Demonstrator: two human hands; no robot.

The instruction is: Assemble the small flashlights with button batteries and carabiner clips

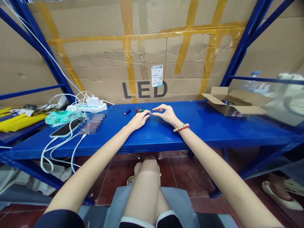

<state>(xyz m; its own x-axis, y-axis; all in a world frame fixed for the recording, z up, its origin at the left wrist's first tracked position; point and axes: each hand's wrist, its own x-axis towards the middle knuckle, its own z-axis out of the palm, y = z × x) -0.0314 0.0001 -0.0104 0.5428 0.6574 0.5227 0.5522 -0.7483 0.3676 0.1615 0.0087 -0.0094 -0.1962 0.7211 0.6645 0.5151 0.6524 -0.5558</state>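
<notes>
My left hand (pixel 139 121) rests on the blue tabletop (pixel 190 126), its fingers closed on a small purple-blue cylinder (pixel 147 114) with a shiny metal end pointing right. From the other side my right hand (pixel 166 114) comes close to that metal end, thumb and forefinger nearly together in a pinch. Whatever sits between these fingertips is too small to make out. Just behind the left hand lie small red and green pieces (pixel 140 110), partly hidden by it. A second purple-blue cylinder (pixel 127 112) lies by itself farther left.
At the right stands an open cardboard box (pixel 232 106) with small coloured items inside. Phones (pixel 64 129), white cables and a power strip (pixel 91 107) take up the left side, beside a green tissue pack (pixel 59 117). A large cardboard panel (pixel 102 69) closes off the back.
</notes>
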